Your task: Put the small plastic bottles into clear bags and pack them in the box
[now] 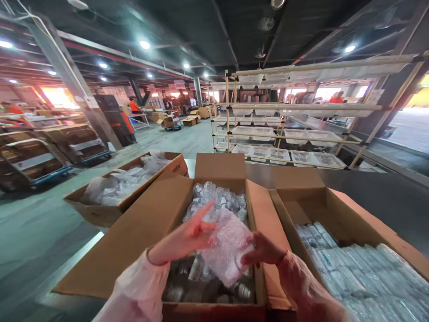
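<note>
Hall floor (192, 139), rack (301, 107), desk (368, 190) beyond right fingers (250, 257) pinching bubble wrap (226, 250); left fingers (202, 213) spread; open carton (134, 228) beneath.

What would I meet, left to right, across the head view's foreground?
Lettered brown cardboard box of crumpled clear plastic, bare left hand, crinkled clear plastic bundle, bare right hand, open brown cardboard box of clear wrapped bundles.

Ahead, a rack (227, 98) is holding white baskets (296, 136) in several tiers. To the left, a pillar (72, 80) is rising near a trolley (52, 175) loaded with brown cartons (30, 151), and farther back a person in orange (134, 106) is standing beside a table (139, 119). Ceiling lamps (145, 44) are shining overhead, while open boxes (191, 120) are sitting in the distance on the floor (150, 143).
</note>
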The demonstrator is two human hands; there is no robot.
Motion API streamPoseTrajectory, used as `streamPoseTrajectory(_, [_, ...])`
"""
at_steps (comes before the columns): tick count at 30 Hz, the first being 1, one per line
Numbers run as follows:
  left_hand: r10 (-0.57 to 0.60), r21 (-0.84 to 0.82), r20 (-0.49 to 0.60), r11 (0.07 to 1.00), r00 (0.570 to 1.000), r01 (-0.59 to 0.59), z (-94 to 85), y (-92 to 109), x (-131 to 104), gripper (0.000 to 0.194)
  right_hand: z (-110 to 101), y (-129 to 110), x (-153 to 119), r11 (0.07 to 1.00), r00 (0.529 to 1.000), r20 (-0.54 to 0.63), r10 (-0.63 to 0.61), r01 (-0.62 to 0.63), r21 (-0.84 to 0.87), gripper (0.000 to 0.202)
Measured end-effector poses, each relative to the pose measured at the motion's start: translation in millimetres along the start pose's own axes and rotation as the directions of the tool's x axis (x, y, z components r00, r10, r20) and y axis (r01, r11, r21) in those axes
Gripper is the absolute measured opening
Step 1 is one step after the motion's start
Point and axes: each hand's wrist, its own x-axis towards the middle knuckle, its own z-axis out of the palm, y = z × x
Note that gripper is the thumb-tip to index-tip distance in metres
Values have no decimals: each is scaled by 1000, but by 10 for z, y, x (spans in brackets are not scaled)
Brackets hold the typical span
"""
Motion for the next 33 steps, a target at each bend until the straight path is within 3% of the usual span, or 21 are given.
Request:
streamPoseTrajectory(2, [117, -101, -266, 984, 957, -148, -108, -96, 31, 97, -13, 99, -37, 999, 993, -115, 9, -5, 39, 35])
streamPoseTrajectory(3, [144, -126, -330, 973, 933, -195, -110, -180, 59, 99, -22, 137, -49, 998, 987, -161, 17, -8, 58, 38])
streamPoseTrajectory(4, [150, -147, -327, 967, 933, -208, -73, -286, 93, 97, -28, 166, -57, 997, 978, -207, 16, 0, 78, 40])
streamPoseTrajectory(5, [119, -173, -246, 971, 962, -165, -3, -408, 133, 90, -26, 183, -63, 996, 972, -233, 8, 13, 91, 42])
streamPoseTrajectory(6, [56, -196, -77, 978, 995, -70, 88, -540, 174, 80, -16, 185, -69, 994, 970, -244, -4, 30, 103, 42])
streamPoseTrajectory(7, [20, -201, 56, 980, 998, -9, 187, -674, 216, 67, 1, 170, -79, 992, 971, -238, -15, 44, 118, 41])
streamPoseTrajectory(8, [9, -214, 97, 977, 995, 12, 277, -801, 255, 52, 22, 136, -93, 990, 976, -215, -28, 57, 129, 41])
streamPoseTrajectory(11, [-18, -265, -23, 964, 1000, 11, 404, -1064, 330, 34, 83, -30, -162, 993, 982, -153, -108, 115, 38, 38])
streamPoseTrajectory(14, [28, -169, -95, 985, 995, -44, 325, -1092, 320, 30, 109, -141, -211, 953, 932, -247, -266, 215, -214, 23])
streamPoseTrajectory(16, [115, -53, -30, 992, 993, -117, 254, -1019, 276, 27, 114, -108, -203, 937, 889, -342, -303, 212, -279, 24])
streamPoseTrajectory(18, [205, 81, 52, 975, 977, -208, 222, -938, 228, 18, 121, -15, -176, 955, 875, -407, -261, 171, -243, 23])
streamPoseTrajectory(21, [267, 150, 29, 952, 963, -268, 235, -921, 192, 12, 146, 99, -152, 959, 902, -346, -260, 200, -199, 30])
streamPoseTrajectory(23, [265, 44, -63, 964, 962, -263, 248, -989, 198, 20, 166, 107, -158, 919, 893, -250, -373, 319, -230, 42])
streamPoseTrajectory(25, [254, -103, -136, 958, 958, -268, 251, -1073, 211, 29, 180, 86, -167, 876, 859, -217, -463, 405, -262, 41])
streamPoseTrajectory(26, [248, -152, -142, 951, 958, -269, 251, -1105, 214, 30, 184, 80, -165, 881, 852, -255, -457, 397, -257, 36])
streamPoseTrajectory(28, [241, -168, -96, 952, 966, -255, 256, -1129, 208, 26, 184, 100, -148, 953, 873, -383, -302, 260, -159, 28])
streamPoseTrajectory(31, [296, 35, 19, 954, 955, -296, 287, -1080, 183, 30, 169, 197, -101, 998, 885, -463, 40, -9, 69, 37])
streamPoseTrajectory(33, [369, 210, 25, 907, 929, -366, 321, -1040, 178, 34, 148, 245, -86, 992, 892, -442, 95, -50, 113, 42])
